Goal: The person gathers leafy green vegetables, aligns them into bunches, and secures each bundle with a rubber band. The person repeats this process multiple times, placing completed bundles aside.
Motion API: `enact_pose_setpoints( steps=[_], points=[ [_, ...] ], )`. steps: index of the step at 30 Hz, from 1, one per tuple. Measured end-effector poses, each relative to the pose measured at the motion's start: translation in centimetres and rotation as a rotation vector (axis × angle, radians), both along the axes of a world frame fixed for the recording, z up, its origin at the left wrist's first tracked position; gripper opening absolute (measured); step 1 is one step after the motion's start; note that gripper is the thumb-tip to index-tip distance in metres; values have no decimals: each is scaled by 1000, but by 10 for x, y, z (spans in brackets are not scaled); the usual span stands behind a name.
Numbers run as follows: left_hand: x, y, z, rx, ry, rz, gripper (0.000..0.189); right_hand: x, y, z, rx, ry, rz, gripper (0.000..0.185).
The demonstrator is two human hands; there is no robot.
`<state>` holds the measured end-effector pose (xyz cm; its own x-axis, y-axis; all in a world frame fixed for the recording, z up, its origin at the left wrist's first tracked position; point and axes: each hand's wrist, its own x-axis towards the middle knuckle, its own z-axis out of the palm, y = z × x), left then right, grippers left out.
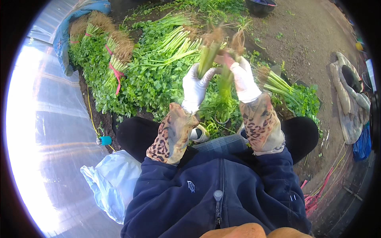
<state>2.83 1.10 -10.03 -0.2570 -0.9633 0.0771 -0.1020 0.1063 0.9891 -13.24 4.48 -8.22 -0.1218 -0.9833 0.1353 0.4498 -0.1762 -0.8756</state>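
In a white glove, my left hand (196, 84) grips a bunch of green stalks with roots (207, 59), its brown roots pointing up and blurred. My right hand (242, 76), gloved too, is close beside it and holds a second rooted bunch (226, 83), whose leaves hang down between my feet. Loose leafy stalks, which look like celery (178, 44), lie in a heap ahead and to the left. Farther left are several bunches tied with red bands (116, 71). A smaller pile of stalks (279, 81) rests right of my right hand.
Clear plastic sheeting (44, 119) rises at the left, near a pale blue plastic bag (113, 181) and a small teal cylinder (105, 140) by a yellow cord. A dark basin (260, 7) stands at the top. On the right lie a beige garment (345, 119) and red strips (312, 202).
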Motion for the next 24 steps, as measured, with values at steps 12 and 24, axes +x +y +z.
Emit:
enact_pose_setpoints(
  steps=[12, 24],
  points=[
    [-9, 4, 4, 64, 285, -45, 33, 12, -9, 6, 149, -93, -116, 40],
    [-4, -10, 4, -122, -158, -260, 49, 6, -5, 5, 59, -34, 27, 42]
  ],
)
